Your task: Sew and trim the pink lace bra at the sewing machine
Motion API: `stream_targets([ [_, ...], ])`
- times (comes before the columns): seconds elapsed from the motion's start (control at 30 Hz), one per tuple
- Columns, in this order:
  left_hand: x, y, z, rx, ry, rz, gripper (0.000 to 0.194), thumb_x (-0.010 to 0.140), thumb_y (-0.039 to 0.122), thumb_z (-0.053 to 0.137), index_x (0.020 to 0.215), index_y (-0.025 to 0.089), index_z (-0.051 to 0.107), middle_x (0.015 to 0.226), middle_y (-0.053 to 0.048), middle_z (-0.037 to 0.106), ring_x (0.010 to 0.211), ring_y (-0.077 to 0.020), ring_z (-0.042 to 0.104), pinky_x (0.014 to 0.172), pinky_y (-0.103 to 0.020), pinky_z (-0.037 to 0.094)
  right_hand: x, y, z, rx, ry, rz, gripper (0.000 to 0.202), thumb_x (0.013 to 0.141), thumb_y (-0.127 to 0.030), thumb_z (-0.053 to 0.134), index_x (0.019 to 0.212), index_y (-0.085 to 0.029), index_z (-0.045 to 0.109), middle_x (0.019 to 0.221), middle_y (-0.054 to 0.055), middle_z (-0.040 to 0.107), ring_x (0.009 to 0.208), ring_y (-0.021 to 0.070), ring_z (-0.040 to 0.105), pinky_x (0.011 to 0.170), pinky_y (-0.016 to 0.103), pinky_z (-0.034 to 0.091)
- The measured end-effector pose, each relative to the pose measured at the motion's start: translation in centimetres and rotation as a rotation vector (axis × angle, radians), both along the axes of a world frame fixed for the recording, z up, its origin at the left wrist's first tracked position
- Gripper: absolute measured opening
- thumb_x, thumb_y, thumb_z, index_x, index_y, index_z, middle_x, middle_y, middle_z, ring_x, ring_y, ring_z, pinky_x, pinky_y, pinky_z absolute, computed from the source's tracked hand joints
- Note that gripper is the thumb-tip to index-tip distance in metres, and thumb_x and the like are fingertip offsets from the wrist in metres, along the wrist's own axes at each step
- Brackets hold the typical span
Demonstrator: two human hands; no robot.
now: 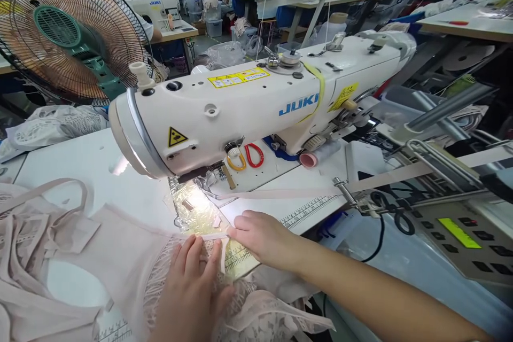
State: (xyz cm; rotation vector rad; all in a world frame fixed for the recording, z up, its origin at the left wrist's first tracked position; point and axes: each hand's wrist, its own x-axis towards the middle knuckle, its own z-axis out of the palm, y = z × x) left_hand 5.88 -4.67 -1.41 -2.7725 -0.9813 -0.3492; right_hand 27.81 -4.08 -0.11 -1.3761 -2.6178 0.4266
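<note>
My left hand (194, 283) lies palm down with spread fingers on pale pink lace fabric (154, 272) at the table's front edge. My right hand (256, 238) is closed, its thumb and finger pinching the end of the fabric's narrow edge beside my left fingertips. Just beyond both hands is the lit needle area of a white sewing machine (224, 112), over a shiny plate (196, 208). A pale elastic band (280, 193) runs from there to a metal guide at the right. Measuring tape strips (308, 212) are on the table top.
A large fan (60, 26) stands at the upper left. Pink straps and fabric (28, 256) are heaped at the left. Red-handled scissors (254, 155) lie behind the needle area. A control panel (460, 235) and metal rods are at the right. People sit at machines far behind.
</note>
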Motion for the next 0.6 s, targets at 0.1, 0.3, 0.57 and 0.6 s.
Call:
stream_targets([
  [0.1,0.2,0.0,0.2,0.021,-0.013,0.001,0.055,0.07,0.039,0.068,0.119,0.015,0.058,0.112,-0.019,0.052,0.106,-0.0371,0.051,0.079,-0.052,0.052,0.4,-0.4,0.0,-0.015,-0.001,-0.017,0.022,0.074,0.0,0.048,0.088,-0.016,0.058,0.076,0.002,0.054,0.068,0.0166,0.039,0.054,0.028,0.025],
  [0.3,0.3,0.0,0.4,0.037,-0.005,-0.008,0.058,0.067,0.041,0.071,0.118,0.016,0.06,0.11,-0.019,0.054,0.103,-0.0364,0.054,0.079,-0.052,0.051,0.9,-1.0,0.1,-0.017,0.002,-0.086,0.019,0.081,-0.004,0.046,0.088,-0.015,0.059,0.076,0.003,0.054,0.069,0.0176,0.041,0.056,0.028,0.028],
  [0.57,0.1,-0.4,0.3,0.058,-0.007,0.02,0.061,0.064,0.047,0.072,0.117,0.019,0.061,0.107,-0.018,0.064,0.102,-0.0343,0.059,0.082,-0.05,0.051,0.0,-0.9,0.3,0.028,0.004,-0.146,0.022,0.087,-0.01,0.044,0.1,-0.015,0.061,0.078,0.005,0.058,0.073,0.0186,0.047,0.061,0.028,0.032],
  [0.6,0.1,-0.5,0.2,0.046,0.002,0.032,0.061,0.064,0.048,0.072,0.117,0.02,0.061,0.108,-0.018,0.065,0.103,-0.0346,0.059,0.083,-0.05,0.051,-0.3,-0.9,0.2,0.031,0.001,-0.14,0.022,0.087,-0.01,0.045,0.1,-0.015,0.061,0.078,0.005,0.057,0.073,0.0186,0.047,0.06,0.028,0.032],
])
